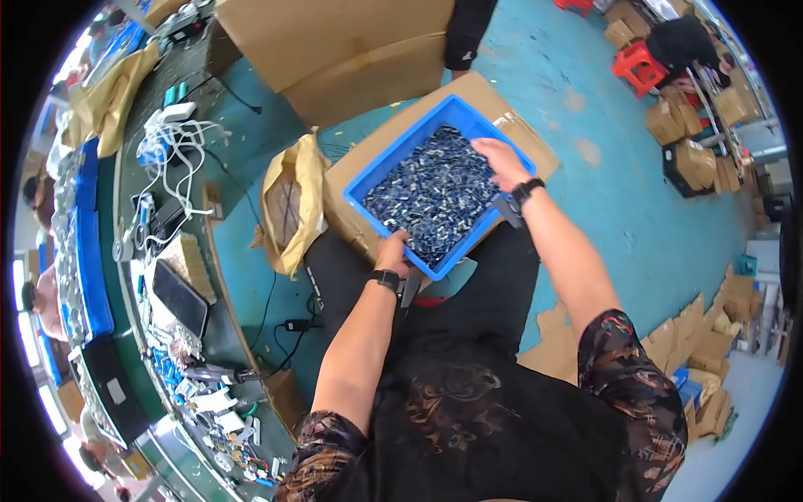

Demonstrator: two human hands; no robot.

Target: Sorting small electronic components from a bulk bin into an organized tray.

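Observation:
A blue plastic bin [391, 233] rests at a slant on a cardboard box in front of my knees. Many small, dark blue and silvery pieces [431, 188] fill it, too small to name. My left hand [392, 253] is closed on the bin's near-left rim, thumb on top and the other fingers mostly hidden. At the right corner, my right hand [503, 164] reaches over the rim, its fingers curled along the inner wall above the pieces. Each wrist wears a dark band, with a grey object hanging below it.
The cardboard box [345, 174] supports the bin. Beside my left knee stands an open yellow sack [311, 205]. A workbench [230, 293] on the left carries white cables [171, 138], a dark phone-like slab [180, 299] and loose parts. Behind the bin rises a large carton [351, 50].

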